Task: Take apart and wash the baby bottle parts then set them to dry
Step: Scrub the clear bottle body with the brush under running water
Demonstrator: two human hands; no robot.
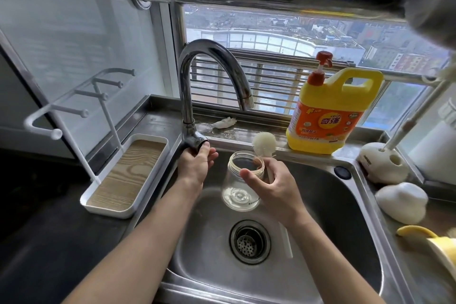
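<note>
A clear baby bottle body [240, 181], cap off and mouth tilted toward the window, hangs over the steel sink [328, 207]. My right hand [271, 187] grips it at the neck together with the handle of a bottle brush, whose round white head [264, 143] sticks up behind the bottle. My left hand [197, 164] is wrapped on the lever at the base of the chrome tap [197, 76]. No water is visibly running from the spout. A yellow bottle part [436, 247] lies on the counter at the right edge.
A white drying rack [116, 180] with pegs and a wood-grain tray stands left of the sink. A yellow dish soap jug [330, 111] sits on the sill behind. White brush holder [380, 163] and a white rounded object [402, 205] sit on the right counter. The drain strainer [249, 242] is in the basin.
</note>
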